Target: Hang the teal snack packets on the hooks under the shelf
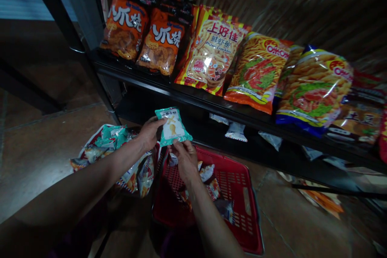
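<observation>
A small teal snack packet (pixel 173 127) with a white label is held up between both hands, in front of the lower shelf. My left hand (pixel 152 132) grips its left edge, thumb on the front. At the bottom edge, my right hand (pixel 184 155) pinches the packet with thumb and fingers. Below the right hand sits a red plastic basket (pixel 252 209) with several small snack packets (pixel 207 172) inside. Beside it on the left, under my left forearm, stands a basket with a white rim (pixel 90 139), heaped with teal packets (pixel 113 137) and other small packets.
The upper black shelf (pixel 187 92) holds orange snack bags (pixel 127 24), a prawn cracker bag (pixel 211 48) and large noodle-picture bags (pixel 256 70). Small white packets (pixel 236 132) lie on the lower shelf (pixel 205 133). A black shelf post (pixel 75 40) rises at left. Flat colourful packaging (pixel 322 199) lies at lower right.
</observation>
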Demonstrator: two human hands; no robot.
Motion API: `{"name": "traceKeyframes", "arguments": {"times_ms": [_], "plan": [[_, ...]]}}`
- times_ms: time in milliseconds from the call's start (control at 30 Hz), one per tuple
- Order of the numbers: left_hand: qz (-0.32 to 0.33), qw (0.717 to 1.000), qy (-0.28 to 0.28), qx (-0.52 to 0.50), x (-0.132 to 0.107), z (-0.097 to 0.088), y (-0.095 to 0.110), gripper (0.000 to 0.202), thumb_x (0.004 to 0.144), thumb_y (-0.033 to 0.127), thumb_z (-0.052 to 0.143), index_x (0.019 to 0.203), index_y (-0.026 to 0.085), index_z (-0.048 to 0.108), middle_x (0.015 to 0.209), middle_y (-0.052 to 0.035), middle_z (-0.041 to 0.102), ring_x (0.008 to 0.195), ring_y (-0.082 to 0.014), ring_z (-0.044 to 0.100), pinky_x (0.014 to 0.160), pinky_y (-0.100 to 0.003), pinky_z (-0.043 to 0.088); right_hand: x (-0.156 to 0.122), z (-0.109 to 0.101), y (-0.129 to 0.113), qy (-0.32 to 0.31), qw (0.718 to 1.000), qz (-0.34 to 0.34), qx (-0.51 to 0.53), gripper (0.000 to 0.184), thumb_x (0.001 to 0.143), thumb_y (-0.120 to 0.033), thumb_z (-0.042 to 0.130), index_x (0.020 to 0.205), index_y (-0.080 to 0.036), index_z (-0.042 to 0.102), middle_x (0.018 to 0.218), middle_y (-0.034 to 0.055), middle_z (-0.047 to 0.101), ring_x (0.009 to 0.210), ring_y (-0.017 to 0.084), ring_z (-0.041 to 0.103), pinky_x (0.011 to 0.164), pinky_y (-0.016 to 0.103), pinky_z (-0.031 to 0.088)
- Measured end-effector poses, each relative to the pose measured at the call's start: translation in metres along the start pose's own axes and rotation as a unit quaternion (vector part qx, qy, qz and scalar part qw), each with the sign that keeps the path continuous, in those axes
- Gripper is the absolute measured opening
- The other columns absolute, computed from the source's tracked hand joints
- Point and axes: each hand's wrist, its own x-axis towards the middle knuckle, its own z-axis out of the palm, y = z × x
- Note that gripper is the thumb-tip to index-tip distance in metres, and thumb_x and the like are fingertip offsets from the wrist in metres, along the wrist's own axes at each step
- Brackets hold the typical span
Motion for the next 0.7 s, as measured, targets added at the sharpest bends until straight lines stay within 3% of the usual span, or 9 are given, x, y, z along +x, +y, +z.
{"name": "traceKeyframes", "arguments": {"times_ms": [100, 267, 367, 467, 567, 700], "plan": [[0.024, 0.999, -0.001, 0.021, 0.000, -0.001, 0.003, 0.029, 0.066, 0.013, 0.069, 0.094, 0.015, 0.061, 0.084, -0.0058, 0.069, 0.071, -0.0188, 0.065, 0.068, -0.033, 0.053, 0.002, -0.001, 0.003, -0.006, 1.000, -0.009, 0.014, 0.027, 0.063, -0.035, 0.077, 0.079, -0.021, 0.060, 0.075, -0.0047, 0.062, 0.065, 0.009, 0.058, 0.063, 0.023, 0.048], [0.051, 0.993, -0.014, 0.102, 0.004, -0.007, 0.015, 0.053, 0.062, 0.021, 0.073, 0.112, 0.019, 0.055, 0.104, -0.0088, 0.065, 0.089, -0.0219, 0.063, 0.074, -0.034, 0.050, 0.007, -0.006, 0.003, 0.031, 0.999, -0.018, 0.021, 0.029, 0.058, -0.031, 0.079, 0.076, -0.021, 0.058, 0.059, -0.0090, 0.050, 0.051, 0.005, 0.047, 0.053, 0.018, 0.039], [0.162, 0.969, 0.031, 0.184, 0.010, -0.015, 0.030, 0.073, 0.062, 0.029, 0.076, 0.128, 0.024, 0.044, 0.124, -0.0108, 0.055, 0.107, -0.0227, 0.056, 0.086, -0.036, 0.045, 0.008, -0.010, 0.004, 0.028, 0.999, -0.029, -0.003, 0.026, 0.062, -0.032, 0.076, 0.075, -0.021, 0.057, 0.060, -0.0087, 0.049, 0.051, 0.005, 0.043, 0.052, 0.018, 0.036], [0.236, 0.935, 0.005, 0.264, 0.012, -0.019, 0.041, 0.069, 0.063, 0.035, 0.076, 0.125, 0.021, 0.050, 0.120, -0.0105, 0.057, 0.110, -0.0220, 0.054, 0.092, -0.033, 0.041, 0.008, -0.012, 0.005, -0.002, 0.996, -0.054, -0.076, 0.024, 0.065, -0.034, 0.073, 0.075, -0.020, 0.056, 0.060, -0.0076, 0.050, 0.053, 0.006, 0.043, 0.053, 0.018, 0.035], [0.182, 0.933, -0.020, 0.310, 0.009, -0.020, 0.042, 0.044, 0.068, 0.043, 0.069, 0.102, 0.015, 0.064, 0.101, -0.0094, 0.065, 0.097, -0.0218, 0.059, 0.085, -0.031, 0.043, 0.007, -0.014, 0.005, -0.027, 0.989, -0.069, -0.130, 0.024, 0.067, -0.036, 0.070, 0.077, -0.019, 0.057, 0.061, -0.0060, 0.051, 0.055, 0.008, 0.044, 0.054, 0.019, 0.036], [0.134, 0.937, -0.007, 0.322, 0.004, -0.019, 0.034, 0.038, 0.065, 0.042, 0.071, 0.093, 0.016, 0.068, 0.085, -0.0062, 0.067, 0.083, -0.0207, 0.061, 0.075, -0.030, 0.044, 0.008, -0.020, 0.005, -0.045, 0.977, -0.088, -0.190, 0.022, 0.073, -0.038, 0.065, 0.083, -0.020, 0.058, 0.065, -0.0042, 0.055, 0.058, 0.010, 0.048, 0.057, 0.021, 0.038]]}}
